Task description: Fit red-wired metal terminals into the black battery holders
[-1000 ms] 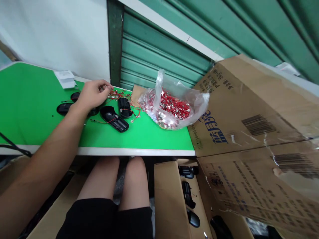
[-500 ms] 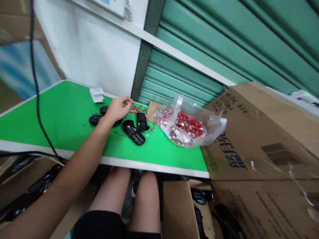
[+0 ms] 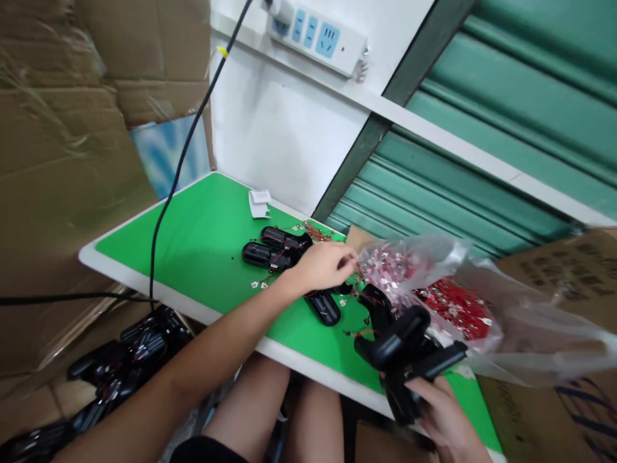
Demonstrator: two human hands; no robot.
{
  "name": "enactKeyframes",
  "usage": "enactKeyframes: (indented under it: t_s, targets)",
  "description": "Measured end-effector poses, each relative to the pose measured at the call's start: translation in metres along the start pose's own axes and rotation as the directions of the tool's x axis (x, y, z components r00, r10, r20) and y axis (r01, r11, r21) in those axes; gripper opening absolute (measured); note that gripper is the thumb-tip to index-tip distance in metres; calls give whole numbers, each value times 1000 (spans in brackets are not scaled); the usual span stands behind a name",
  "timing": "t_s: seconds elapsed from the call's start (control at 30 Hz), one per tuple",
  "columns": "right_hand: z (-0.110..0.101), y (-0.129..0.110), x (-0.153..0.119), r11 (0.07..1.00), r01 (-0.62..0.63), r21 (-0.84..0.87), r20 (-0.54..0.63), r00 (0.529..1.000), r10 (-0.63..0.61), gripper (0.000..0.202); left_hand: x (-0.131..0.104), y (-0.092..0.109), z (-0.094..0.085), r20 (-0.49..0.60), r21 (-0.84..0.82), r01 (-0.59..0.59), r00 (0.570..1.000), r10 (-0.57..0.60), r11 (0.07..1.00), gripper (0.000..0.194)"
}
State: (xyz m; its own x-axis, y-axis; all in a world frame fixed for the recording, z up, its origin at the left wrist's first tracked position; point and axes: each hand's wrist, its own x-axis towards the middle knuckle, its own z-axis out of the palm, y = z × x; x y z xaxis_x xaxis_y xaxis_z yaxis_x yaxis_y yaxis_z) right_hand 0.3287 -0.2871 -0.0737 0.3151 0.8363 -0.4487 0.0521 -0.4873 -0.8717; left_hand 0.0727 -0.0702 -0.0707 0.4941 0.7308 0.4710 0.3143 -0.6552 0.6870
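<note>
My left hand [image 3: 324, 265] reaches over the green table [image 3: 202, 244], fingers pinched at thin red wires next to the clear plastic bag [image 3: 501, 308] of red-wired parts. Whether it grips a wire is unclear. Black plastic shells [image 3: 277, 247] lie just left of that hand, and one more black shell [image 3: 324, 307] lies under the wrist. My right hand [image 3: 446, 421] is at the table's near edge, closed around a stack of black shells [image 3: 407, 350] held above the tabletop.
A black cable [image 3: 166, 193] hangs from a white power strip [image 3: 318, 35] on the wall and crosses the table's left part. A box of black shells [image 3: 125, 360] stands on the floor at left. Cardboard boxes [image 3: 62, 141] rise at left and right. White paper [image 3: 259, 202] lies at the table's back.
The view swung left and up. My left hand moved from the wire pile toward the bag. My right hand came into view holding a stack of black shells.
</note>
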Motion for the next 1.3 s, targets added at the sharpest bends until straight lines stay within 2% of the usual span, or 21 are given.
enactKeyframes:
  t_s: [0.03, 0.1, 0.2, 0.43, 0.6, 0.77, 0.9, 0.97, 1.03, 1.1, 1.17, 1.23, 1.27, 1.3]
  targets:
    - [4, -6, 16, 999, -49, 9, 8, 999, 49, 41, -1, 3, 3, 40, 18, -31, 999, 30, 999, 28]
    - [10, -15, 39, 998, -48, 26, 23, 999, 48, 42, -2, 6, 6, 107, 55, -69, 992, 63, 996, 30]
    - [14, -23, 57, 998, -23, 52, 46, 999, 21, 44, -2, 9, 7, 170, 101, -72, 984, 54, 992, 32]
    - [28, -44, 58, 1000, -15, 23, 97, 995, 13, 53, -4, 18, 7, 236, 65, -126, 966, 108, 990, 37]
    - [48, -67, 50, 999, -10, 50, -22, 1000, 11, 63, -7, 22, 13, 253, 84, -175, 956, 149, 981, 37]
    - [61, -67, 52, 987, 91, 136, -15, 996, -90, 55, -12, 22, 22, 239, 106, -177, 960, 147, 979, 40]
    - [68, -58, 56, 965, 177, 193, -59, 984, -169, 53, -12, 17, 29, 212, 156, -199, 963, 164, 968, 46]
    - [70, -51, 59, 956, 211, 203, -73, 977, -200, 56, -10, 16, 25, 145, 182, -227, 969, 202, 957, 47]
    - [72, -42, 62, 939, 271, 211, -114, 961, -251, 60, -14, 20, 15, 28, 217, -246, 969, 246, 945, 47]
    - [72, -33, 65, 917, 339, 209, -175, 936, -306, 62, -29, 34, 4, -84, 252, -255, 955, 284, 934, 47]
    - [71, -26, 68, 899, 386, 208, -216, 914, -343, 64, -60, 57, -1, -87, 243, -301, 940, 330, 922, 45]
    - [69, -21, 69, 888, 398, 228, -212, 911, -354, 64, -106, 81, 9, 81, 145, -418, 908, 411, 897, 40]
    - [68, -20, 70, 883, 402, 240, -209, 910, -358, 64, -133, 91, 19, 195, 73, -470, 872, 449, 880, 36]
    - [68, -19, 70, 879, 404, 252, -205, 910, -360, 64, -160, 98, 31, 379, 17, -489, 810, 447, 872, 31]
